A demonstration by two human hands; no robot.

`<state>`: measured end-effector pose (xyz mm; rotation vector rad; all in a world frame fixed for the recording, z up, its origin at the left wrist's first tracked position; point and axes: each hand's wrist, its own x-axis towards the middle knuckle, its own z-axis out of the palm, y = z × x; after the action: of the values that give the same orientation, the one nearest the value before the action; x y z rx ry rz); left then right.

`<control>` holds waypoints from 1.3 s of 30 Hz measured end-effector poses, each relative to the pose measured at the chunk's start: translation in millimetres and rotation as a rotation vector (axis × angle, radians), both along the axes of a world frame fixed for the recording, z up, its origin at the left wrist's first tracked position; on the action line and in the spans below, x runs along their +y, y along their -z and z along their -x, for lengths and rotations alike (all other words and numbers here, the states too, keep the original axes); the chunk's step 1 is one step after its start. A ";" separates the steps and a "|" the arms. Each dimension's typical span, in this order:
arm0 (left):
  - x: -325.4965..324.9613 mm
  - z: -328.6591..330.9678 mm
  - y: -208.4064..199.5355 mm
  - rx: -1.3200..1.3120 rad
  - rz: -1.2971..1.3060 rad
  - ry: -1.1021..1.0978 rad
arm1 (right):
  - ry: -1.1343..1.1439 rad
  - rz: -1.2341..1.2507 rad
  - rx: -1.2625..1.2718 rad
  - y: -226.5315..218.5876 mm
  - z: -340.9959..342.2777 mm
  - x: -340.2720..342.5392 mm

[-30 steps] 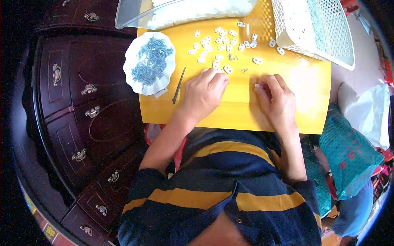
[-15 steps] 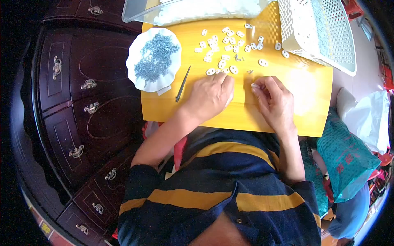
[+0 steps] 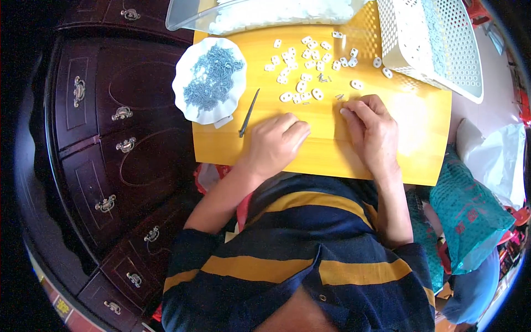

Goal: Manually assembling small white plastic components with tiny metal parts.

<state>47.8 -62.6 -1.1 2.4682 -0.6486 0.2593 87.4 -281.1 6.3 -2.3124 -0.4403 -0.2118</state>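
My left hand (image 3: 276, 143) rests closed over the yellow table, its fingers curled; whatever they may hold is hidden. Nearby lies a slim dark pointed tool (image 3: 249, 113), tweezers by the look of it. My right hand (image 3: 371, 133) is pinched, thumb against fingers, with its tips beside a few tiny metal screws (image 3: 340, 97). Anything in that pinch is too small to make out. Beyond both hands are scattered small white two-hole plastic pieces (image 3: 301, 87), some oval, some squarish. More little screws (image 3: 322, 79) lie among them.
A white scalloped bowl (image 3: 182, 105) of grey screws stands at the left. Behind is a clear tub (image 3: 180, 16) of white pieces; a white perforated basket (image 3: 394, 47) sits at the back right. Dark wooden drawers (image 3: 83, 144) flank the yellow table (image 3: 420, 119). Bags (image 3: 470, 205) are at the right.
My left hand has drawn back toward me and left, uncovering white pieces and a small screw. The right hand has shifted slightly, its fingertips moving closer to the screws.
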 end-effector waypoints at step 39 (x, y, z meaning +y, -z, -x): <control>57.8 94.2 8.5 -0.095 -0.092 -0.118 | -0.180 0.275 -0.092 0.2 -38.5 65.4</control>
<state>-46.4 -4.8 -9.6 2.5994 -0.5655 0.4023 125.9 -215.7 6.1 -2.5188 -0.7620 -0.1789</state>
